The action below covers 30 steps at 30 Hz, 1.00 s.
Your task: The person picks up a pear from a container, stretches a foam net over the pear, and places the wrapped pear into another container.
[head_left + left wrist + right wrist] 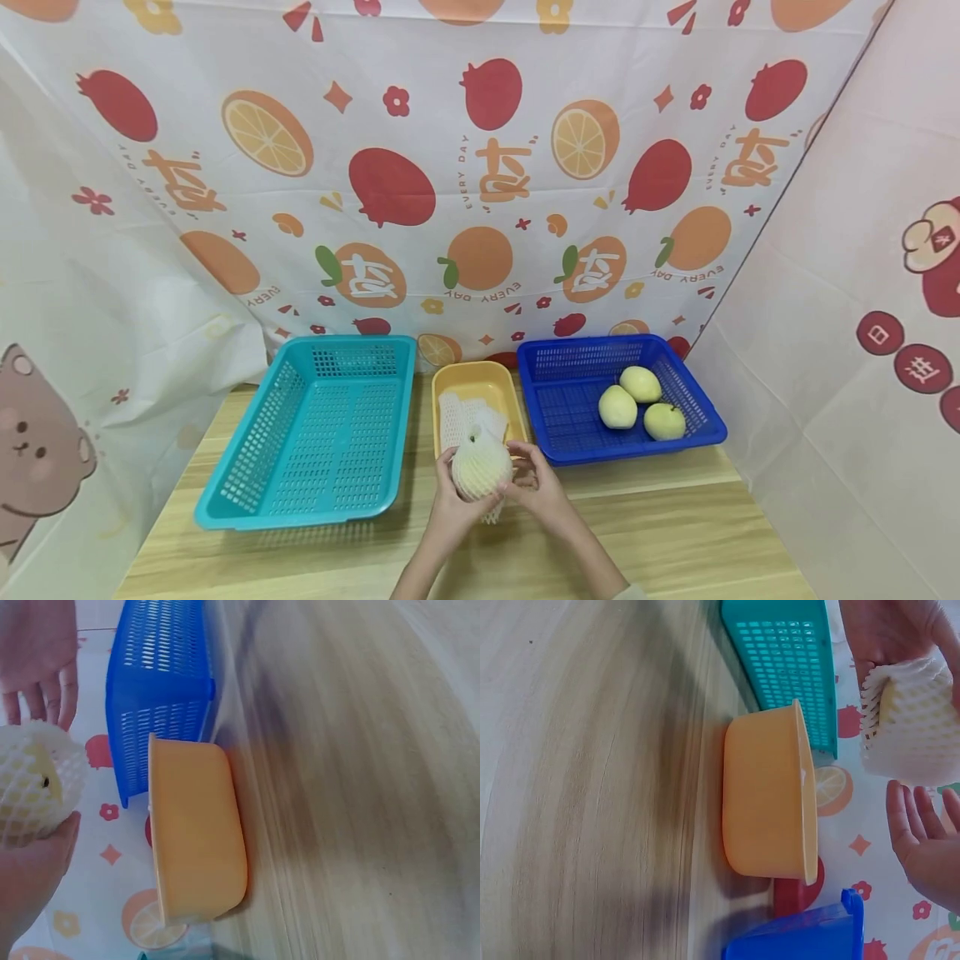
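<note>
A pale yellow pear [481, 468] in a white foam net sleeve [71, 769] is held up over the front of the yellow-orange tub [480, 372]. My left hand [452, 506] grips it from the left, with the thumb against the net in the left wrist view. On the other side is my right hand [546, 500], its fingers [907, 817] loosely extended close to the net. Whether they touch it, I cannot tell. The stem end faces up. More white foam nets [452, 417] lie in the tub, partly hidden behind the pear.
A teal perforated basket [400, 433] stands left of the tub. To the right, a blue basket [555, 408] holds three bare pears [618, 407]. All stand on a wood-grain table [637, 542], with a fruit-print cloth [420, 275] hanging behind.
</note>
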### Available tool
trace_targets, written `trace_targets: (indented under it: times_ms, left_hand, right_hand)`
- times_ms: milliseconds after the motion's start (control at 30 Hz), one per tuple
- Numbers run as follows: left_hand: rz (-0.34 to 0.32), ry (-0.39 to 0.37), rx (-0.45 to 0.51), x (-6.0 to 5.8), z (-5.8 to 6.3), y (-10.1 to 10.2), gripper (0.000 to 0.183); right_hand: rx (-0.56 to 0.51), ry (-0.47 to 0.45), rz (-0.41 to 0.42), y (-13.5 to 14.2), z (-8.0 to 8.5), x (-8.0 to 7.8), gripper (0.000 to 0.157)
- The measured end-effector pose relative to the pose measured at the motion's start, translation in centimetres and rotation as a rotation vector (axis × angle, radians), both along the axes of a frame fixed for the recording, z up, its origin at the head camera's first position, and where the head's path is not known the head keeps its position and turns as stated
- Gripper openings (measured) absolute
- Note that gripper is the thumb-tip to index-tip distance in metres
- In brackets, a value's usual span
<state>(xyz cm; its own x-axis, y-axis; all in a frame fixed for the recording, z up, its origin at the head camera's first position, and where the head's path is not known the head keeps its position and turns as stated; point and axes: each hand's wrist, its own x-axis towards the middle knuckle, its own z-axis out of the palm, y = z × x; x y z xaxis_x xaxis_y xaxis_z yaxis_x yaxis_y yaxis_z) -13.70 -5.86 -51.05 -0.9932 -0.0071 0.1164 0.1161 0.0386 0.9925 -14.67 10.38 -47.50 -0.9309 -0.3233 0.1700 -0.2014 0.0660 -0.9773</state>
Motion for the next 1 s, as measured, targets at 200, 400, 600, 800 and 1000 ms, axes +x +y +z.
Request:
trace_targets:
  times_ms: [200, 400, 600, 800, 1000]
  left_hand:
    - [0.039, 0.137, -0.132, 0.6, 1.3, 0.4, 0.087]
    - [0.158, 0.295, -0.350, -0.2, -0.9, 0.9, 0.089]
    - [0.148, 0.077, -0.245, 0.0, 0.4, 1.4, 0.085]
    - [0.076, -0.070, -0.063, 0.0, 1.1, 0.8, 0.082]
    - [-0.078, -0.209, 0.138, -0.1, 1.4, 0.1, 0.073]
  right_hand:
    - [0.040, 0.008, 0.071, 0.1, 0.1, 0.2, 0.067]
    - [0.012, -0.020, 0.044, -0.1, -2.7, -0.6, 0.080]
    - [-0.087, -0.043, 0.056, -0.1, -3.3, -0.8, 0.065]
    - [-0.058, -0.001, 0.046, 0.1, -2.2, -0.5, 0.047]
    - [-0.035, 0.065, -0.010, 0.1, -0.5, 0.1, 0.037]
